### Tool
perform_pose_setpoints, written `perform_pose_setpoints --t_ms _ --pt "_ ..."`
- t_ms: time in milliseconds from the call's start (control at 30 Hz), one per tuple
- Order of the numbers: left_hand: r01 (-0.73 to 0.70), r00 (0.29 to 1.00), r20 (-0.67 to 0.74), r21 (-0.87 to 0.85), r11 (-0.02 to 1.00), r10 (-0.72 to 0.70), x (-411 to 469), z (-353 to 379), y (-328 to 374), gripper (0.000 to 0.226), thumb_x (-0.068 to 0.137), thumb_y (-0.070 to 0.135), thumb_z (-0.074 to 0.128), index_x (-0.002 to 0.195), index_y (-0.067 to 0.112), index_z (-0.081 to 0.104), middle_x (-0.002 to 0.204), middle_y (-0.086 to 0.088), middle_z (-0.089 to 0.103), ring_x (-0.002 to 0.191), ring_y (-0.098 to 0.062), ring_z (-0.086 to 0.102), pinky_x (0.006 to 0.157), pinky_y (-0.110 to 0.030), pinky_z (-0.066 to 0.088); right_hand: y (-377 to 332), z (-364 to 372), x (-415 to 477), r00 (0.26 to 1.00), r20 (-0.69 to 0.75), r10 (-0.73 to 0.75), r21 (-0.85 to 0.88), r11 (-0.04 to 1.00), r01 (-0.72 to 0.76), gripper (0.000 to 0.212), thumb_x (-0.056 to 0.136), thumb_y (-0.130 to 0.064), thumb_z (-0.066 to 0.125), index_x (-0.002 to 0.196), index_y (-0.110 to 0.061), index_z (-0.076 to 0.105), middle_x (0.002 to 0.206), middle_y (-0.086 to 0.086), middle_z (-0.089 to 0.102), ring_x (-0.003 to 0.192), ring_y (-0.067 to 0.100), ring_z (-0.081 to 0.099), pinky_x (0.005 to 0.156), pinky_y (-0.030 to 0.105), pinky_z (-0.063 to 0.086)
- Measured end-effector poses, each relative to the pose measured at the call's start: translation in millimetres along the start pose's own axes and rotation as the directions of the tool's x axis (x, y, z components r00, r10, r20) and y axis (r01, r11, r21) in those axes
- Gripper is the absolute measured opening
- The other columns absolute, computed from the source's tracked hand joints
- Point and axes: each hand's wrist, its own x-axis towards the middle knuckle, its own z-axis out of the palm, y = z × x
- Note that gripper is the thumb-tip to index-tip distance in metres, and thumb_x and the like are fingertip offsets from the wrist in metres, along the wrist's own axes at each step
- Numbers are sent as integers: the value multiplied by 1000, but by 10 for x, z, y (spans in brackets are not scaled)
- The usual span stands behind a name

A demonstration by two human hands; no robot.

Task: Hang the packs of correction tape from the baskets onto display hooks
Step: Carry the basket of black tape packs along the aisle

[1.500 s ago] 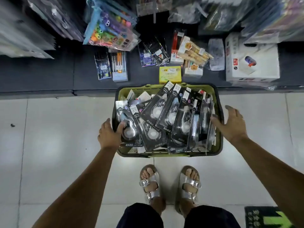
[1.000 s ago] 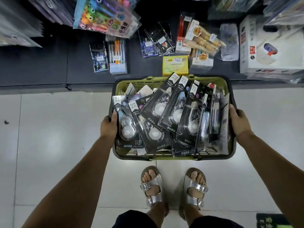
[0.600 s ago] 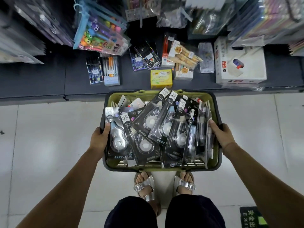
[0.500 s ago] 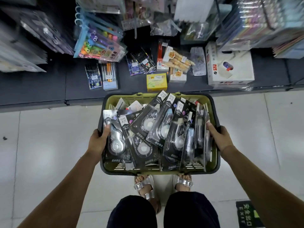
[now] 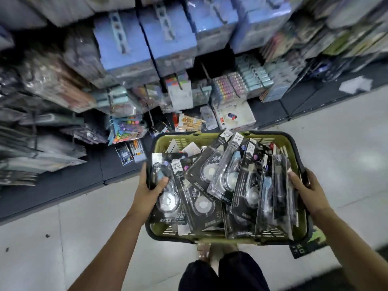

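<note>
A green basket (image 5: 283, 141) with a black rim hangs in the air in front of me, full of several black packs of correction tape (image 5: 222, 177). My left hand (image 5: 149, 190) grips the basket's left rim, thumb lying over the leftmost pack. My right hand (image 5: 308, 190) grips the right rim, fingers curled inside against the upright packs. The basket is tilted slightly, its far edge towards the shelves.
Stationery shelving (image 5: 147, 59) rises ahead, blurred, with blue boxes (image 5: 147, 38), hanging packs and a white box (image 5: 233, 116) on the dark base shelf (image 5: 117, 164). Light tiled floor (image 5: 63, 238) lies below. My legs in dark shorts (image 5: 222, 274) show at the bottom.
Both hands took hold of the basket's rims and lifted it off the floor. My view has swung up towards the shelves, and the basket now sits higher and to the right.
</note>
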Motion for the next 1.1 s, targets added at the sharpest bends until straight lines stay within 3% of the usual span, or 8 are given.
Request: perform_pose_setpoints --t_ms 67,233,333,433,500,633,900,1100 --pt "-32 998 47 30 999 31 -115 103 411 80 92 26 68 155 36 20 132 14 50 120 -10 51 97 -23 40 -203 -344 -248 999 -47 21 28 999 -19 67 83 -53 61 141 -28 40 126 7 58 111 32 60 101 51 47" --pt "-113 979 184 115 987 91 -266 484 1340 84 90 34 70 157 37 18 138 10 47 125 -14 47 108 -36 38 -319 -1152 -632 982 -190 5 96 995 14 103 54 -88 63 141 -36 38 133 8 58 113 32 61 100 54 48" --pt "-187 955 261 170 968 139 -294 771 1745 86 86 39 72 156 39 21 149 3 47 133 -23 48 111 -45 39 -465 -1474 -917 963 -268 16 168 985 31 85 71 -70 65 142 -30 38 129 6 58 111 29 61 101 49 48" --pt "-254 924 339 197 947 177 -303 1150 2091 84 83 43 75 153 39 28 142 3 53 128 -22 53 110 -47 41 -441 -1806 -1016 934 -358 17 202 978 60 60 92 -40 59 143 -18 39 119 0 51 106 20 52 96 34 42" --pt "-294 898 391 192 936 201 -313 1466 2286 81 83 41 75 150 41 31 135 5 57 122 -21 56 108 -47 43 -380 -2044 -1021 914 -405 35 209 976 55 56 93 -38 59 142 -18 40 119 0 51 106 20 51 94 33 41" --pt "-366 844 486 213 906 227 -397 2215 2591 69 88 30 73 146 38 37 122 5 58 115 -23 58 104 -47 45 -190 -2597 -951 880 -468 79 268 962 56 63 91 -41 61 144 -17 38 125 -1 51 110 18 50 97 32 40" --pt "-406 802 567 286 868 188 -494 3936 2997 69 86 35 74 145 28 39 131 -3 60 115 -26 59 100 -45 47 65 -3950 -479 877 -463 127 297 955 18 63 90 -28 65 145 -17 36 124 3 53 108 15 49 93 25 34" --pt "-444 762 615 272 854 201 -533 5173 3357 65 84 36 74 140 32 42 127 2 59 119 -25 58 101 -44 47 130 -4979 -61 846 -507 163 303 953 -2 110 60 -66 75 149 -20 32 143 7 48 127 18 47 106 31 33"
